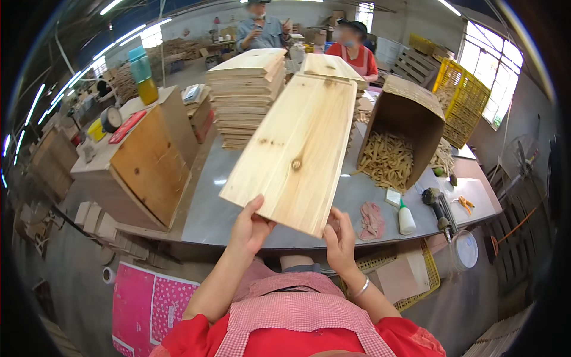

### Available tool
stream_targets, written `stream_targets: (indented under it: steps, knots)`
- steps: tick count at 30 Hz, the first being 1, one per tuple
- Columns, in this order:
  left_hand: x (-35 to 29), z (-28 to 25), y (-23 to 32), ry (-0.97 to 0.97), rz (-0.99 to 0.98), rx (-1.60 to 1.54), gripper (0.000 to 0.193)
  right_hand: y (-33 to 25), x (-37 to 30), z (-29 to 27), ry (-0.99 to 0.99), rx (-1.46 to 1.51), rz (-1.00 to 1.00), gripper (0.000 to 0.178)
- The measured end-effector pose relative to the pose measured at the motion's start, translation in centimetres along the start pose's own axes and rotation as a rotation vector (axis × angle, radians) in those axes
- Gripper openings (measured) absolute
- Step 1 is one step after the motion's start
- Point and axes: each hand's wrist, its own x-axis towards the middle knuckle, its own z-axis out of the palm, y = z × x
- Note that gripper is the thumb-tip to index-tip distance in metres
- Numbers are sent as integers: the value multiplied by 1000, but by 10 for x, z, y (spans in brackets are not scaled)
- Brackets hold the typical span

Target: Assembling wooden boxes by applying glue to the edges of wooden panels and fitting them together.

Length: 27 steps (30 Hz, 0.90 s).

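Observation:
A pale wooden board (279,184) with a dark knot is held slanting up over the grey worktable (199,220). My left hand (250,231) grips its near left corner, thumb on top and fingers beneath. My right hand (341,241) pinches the near right corner, its fingers partly hidden by the edge. Beyond the held board, another board (327,65) lies on a stack that is mostly hidden. To the left of that rises a tall stack of similar boards (247,89).
A tipped cardboard box (410,101) spills curved wooden pieces (386,157) at right. Near it are a pink cloth (372,220), a white glue bottle (406,219) and a power tool (437,208). A wooden cabinet (148,166) stands left. Two people are across the table.

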Motion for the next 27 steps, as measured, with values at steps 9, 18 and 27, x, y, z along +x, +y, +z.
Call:
stream_targets:
  steps: [9,18,27]
  knots:
    - [-69,-124,14,85,-4,50,57,35,-62,-12,-125,-177,218,25]
    - [-70,-202,24,255,-109,128,58,79,-70,9,-173,-160,271,23]
    - [-43,-235,36,303,-193,280,55,137,20,28,-268,-424,144,29]
